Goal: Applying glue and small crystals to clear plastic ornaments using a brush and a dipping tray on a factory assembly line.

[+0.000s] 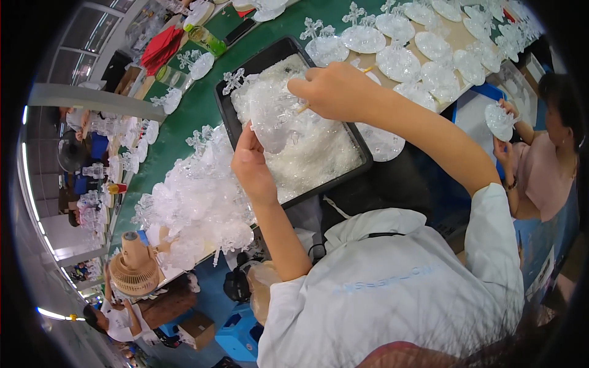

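Head view: a transparent oval piece (pixel 273 126) was held over the black tray (pixel 364 161) of white granules (pixel 322 159), up and to the right of the left hand (pixel 254 168). Its left rim was pinched by that hand's fingers, closed in with only the piece between; how far they were wrapped behind could not be told. The long axis appeared to be set roughly up and down the view. By the right hand (pixel 334 92), just above and right of the piece, a thin yellowish stick (pixel 303 108) was gripped, fingers curled tight; whether the piece was touched by its tip could not be made out.

Room: the left was bounded by a heap of transparent pieces (pixel 196 190), the far right by rows of transparent discs (pixel 399 64). Green table (pixel 196 104) was seen past the tray's left side.
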Available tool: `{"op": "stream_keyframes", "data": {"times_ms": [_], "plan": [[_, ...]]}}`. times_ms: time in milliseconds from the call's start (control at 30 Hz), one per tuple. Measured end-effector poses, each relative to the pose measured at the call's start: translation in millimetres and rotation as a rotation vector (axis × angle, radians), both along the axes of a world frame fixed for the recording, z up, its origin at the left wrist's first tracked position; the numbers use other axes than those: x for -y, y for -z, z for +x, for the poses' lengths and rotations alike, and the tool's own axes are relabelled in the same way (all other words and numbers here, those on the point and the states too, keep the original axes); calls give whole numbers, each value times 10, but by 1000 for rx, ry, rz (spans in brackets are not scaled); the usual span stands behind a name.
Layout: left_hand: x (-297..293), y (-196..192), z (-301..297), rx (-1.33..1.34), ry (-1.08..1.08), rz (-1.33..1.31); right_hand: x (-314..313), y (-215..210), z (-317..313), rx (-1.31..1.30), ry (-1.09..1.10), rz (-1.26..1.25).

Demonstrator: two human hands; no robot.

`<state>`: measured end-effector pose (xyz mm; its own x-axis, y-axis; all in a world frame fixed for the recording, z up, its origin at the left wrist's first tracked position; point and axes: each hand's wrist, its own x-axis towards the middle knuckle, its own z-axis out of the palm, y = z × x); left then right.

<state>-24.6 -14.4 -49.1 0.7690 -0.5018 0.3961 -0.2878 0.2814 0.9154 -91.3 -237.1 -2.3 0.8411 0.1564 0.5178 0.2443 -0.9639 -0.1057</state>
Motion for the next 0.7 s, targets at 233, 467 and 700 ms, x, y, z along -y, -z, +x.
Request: {"op": "stream_keyframes", "data": {"times_ms": [233, 467, 700], "plan": [[-12, -197, 139, -45, -29, 93, 267, 144, 3, 362, -189, -433], [277, -381, -34, -58, 102, 299, 153, 197, 87, 406, -147, -181], [166, -367, 206, 130, -109, 71, 164, 385, 150, 317, -35, -233]]}}
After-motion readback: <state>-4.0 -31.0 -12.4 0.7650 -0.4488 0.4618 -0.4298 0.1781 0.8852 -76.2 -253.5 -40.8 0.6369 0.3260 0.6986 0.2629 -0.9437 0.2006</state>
